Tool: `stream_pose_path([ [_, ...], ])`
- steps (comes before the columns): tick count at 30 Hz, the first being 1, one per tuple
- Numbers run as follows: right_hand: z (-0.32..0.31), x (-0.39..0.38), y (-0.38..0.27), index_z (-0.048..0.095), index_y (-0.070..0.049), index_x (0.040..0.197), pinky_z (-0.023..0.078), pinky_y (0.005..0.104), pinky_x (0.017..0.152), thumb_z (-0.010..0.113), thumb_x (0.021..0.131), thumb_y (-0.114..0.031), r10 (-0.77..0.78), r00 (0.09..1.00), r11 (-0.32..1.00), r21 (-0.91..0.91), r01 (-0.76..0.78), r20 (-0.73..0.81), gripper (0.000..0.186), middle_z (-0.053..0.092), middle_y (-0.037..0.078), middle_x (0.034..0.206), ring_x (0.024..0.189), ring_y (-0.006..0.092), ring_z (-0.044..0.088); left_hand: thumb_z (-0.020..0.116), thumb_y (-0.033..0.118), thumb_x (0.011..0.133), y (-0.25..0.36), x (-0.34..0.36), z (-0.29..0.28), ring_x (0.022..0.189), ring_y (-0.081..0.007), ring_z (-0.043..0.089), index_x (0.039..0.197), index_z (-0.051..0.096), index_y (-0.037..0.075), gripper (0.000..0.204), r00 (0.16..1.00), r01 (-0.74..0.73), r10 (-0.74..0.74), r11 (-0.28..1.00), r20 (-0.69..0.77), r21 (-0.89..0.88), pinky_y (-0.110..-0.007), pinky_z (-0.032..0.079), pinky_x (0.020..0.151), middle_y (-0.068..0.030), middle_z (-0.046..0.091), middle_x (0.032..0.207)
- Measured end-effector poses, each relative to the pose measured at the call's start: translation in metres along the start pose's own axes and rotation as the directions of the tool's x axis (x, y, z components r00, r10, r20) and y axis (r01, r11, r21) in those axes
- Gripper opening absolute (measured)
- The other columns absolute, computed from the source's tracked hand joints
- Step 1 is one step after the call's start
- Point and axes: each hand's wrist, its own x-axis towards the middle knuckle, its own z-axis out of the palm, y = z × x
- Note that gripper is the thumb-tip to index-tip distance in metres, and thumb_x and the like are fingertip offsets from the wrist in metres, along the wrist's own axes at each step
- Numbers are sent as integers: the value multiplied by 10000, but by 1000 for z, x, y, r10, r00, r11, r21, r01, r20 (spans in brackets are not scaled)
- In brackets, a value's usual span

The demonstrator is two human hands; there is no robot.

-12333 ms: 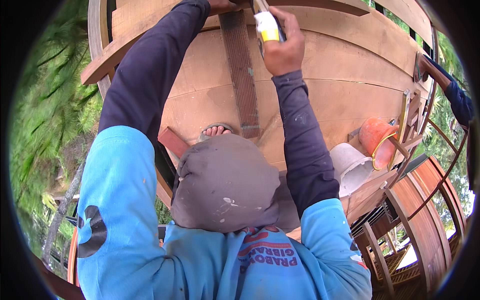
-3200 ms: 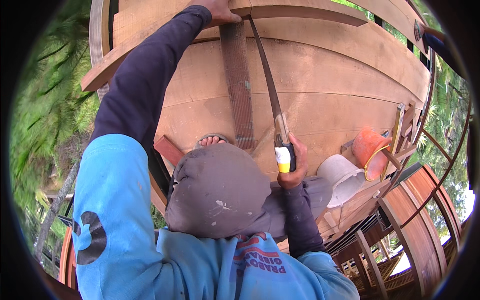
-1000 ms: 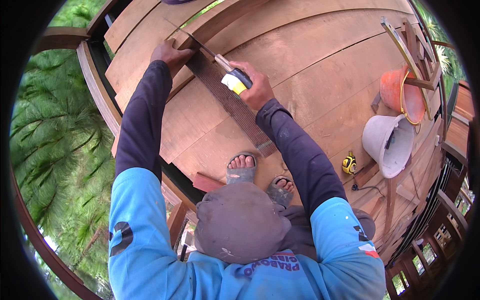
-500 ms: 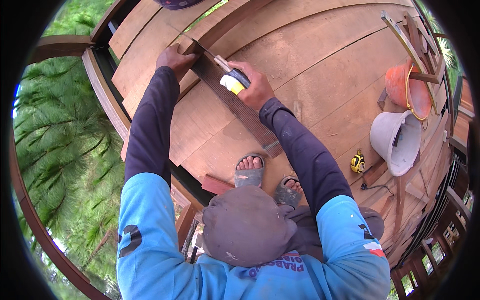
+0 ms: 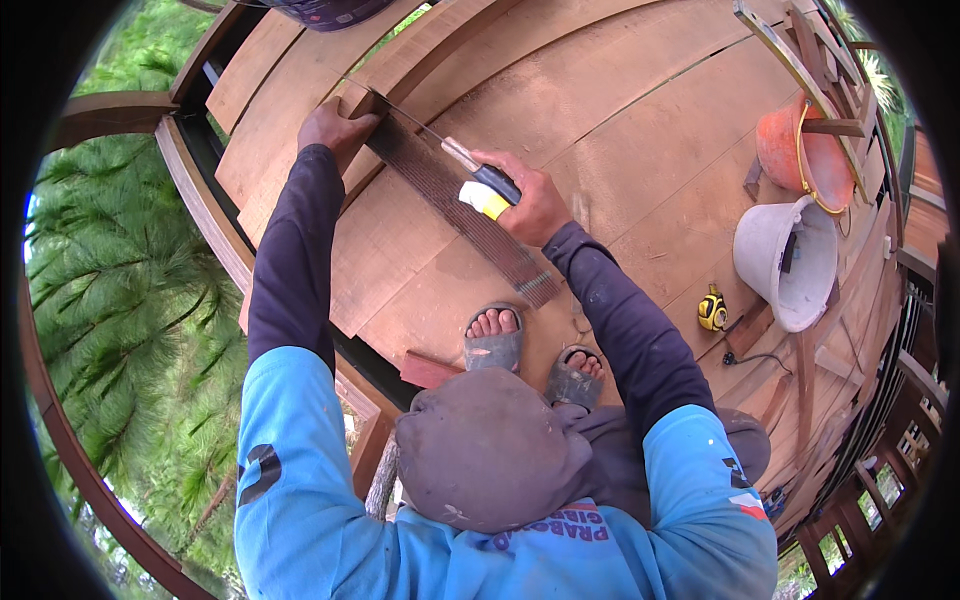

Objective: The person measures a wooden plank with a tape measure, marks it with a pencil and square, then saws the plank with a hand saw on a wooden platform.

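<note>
My right hand (image 5: 534, 205) is closed round the handle of a handsaw (image 5: 496, 184), dark with a white and yellow part. Its thin blade, seen almost edge-on, points to the upper left and crosses the far end of a dark brown grooved board (image 5: 460, 218). My left hand (image 5: 335, 132) grips that far end, just left of the blade, with the thumb toward the saw. The board runs back toward my feet, its near end close to my sandals. How deep the blade sits in the wood I cannot tell.
At right stand an orange bucket (image 5: 785, 160), a grey bucket (image 5: 770, 255) and a yellow tape measure (image 5: 713, 309). A wooden frame (image 5: 790, 60) leans beyond them. A dark bucket (image 5: 330, 8) is at the top. The planked deck (image 5: 620, 190) ends at left above greenery.
My right hand and the saw have drawn back slightly to the right and nearer, showing more blade. The left hand stays on the board's end; the whole view has shifted a little.
</note>
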Motion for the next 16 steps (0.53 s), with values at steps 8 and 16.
stream_pose_path([
  [8, -7, -50, 17, 612, -69, 1369, 548, 347, 971, 745, 836, -85, -30, 998, 1000, 4, 30, -49, 550, 708, 189, 1265, 1168, 287, 705, 757, 499, 802, 5, -41, 40, 1117, -372, 690, 1224, 616, 77, 614, 1000, -8, 11, 981, -15, 196, -466, 522, 953, -190, 716, 1195],
  [16, -22, -97, 28, 623, -40, 1383, 504, 345, 1062, 779, 858, -131, -68, 990, 989, 118, 84, -127, 556, 663, 168, 1375, 1272, 274, 643, 822, 319, 758, 20, -98, 76, 1158, -337, 652, 1220, 607, 103, 553, 962, -104, 173, 947, -212, 303, -493, 494, 975, -144, 656, 1261],
])
